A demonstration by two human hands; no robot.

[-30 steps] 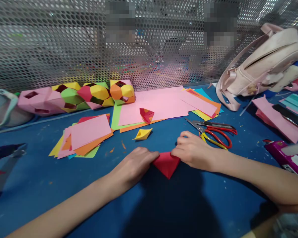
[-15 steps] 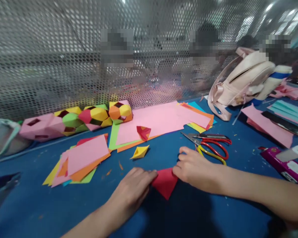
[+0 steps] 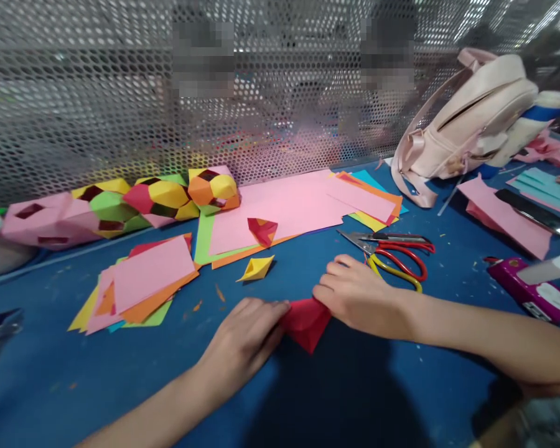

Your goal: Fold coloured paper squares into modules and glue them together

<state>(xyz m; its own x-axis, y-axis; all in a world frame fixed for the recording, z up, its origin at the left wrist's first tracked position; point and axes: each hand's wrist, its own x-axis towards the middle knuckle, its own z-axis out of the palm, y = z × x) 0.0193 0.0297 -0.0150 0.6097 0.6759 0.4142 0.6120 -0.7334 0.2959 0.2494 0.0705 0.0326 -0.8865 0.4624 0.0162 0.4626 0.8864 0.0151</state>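
A red sheet of paper (image 3: 307,325), folded to a triangle with its point toward me, lies between my hands on the blue table. My left hand (image 3: 249,333) has its fingers closed on the paper's left corner. At the upper right corner, my right hand (image 3: 352,295) pinches the same paper; its fingers are curled. Just beyond my hands sit a yellow folded paper piece (image 3: 256,269) and a red folded paper piece (image 3: 262,231). Scissors (image 3: 392,258) with red and yellow handles lie past my right hand, beside a craft knife (image 3: 399,238).
Coloured paper sheets (image 3: 154,274) are stacked at left; larger pink paper (image 3: 284,205) lies behind. A folded-paper chain (image 3: 116,208) runs along the perforated metal screen (image 3: 121,112). At right are a pale backpack (image 3: 476,118), a phone (image 3: 534,211) and a purple box-like object (image 3: 527,286).
The view has tilted down and shifted slightly. Both hands keep hold of the red paper, whose upper edge now shows a raised fold.
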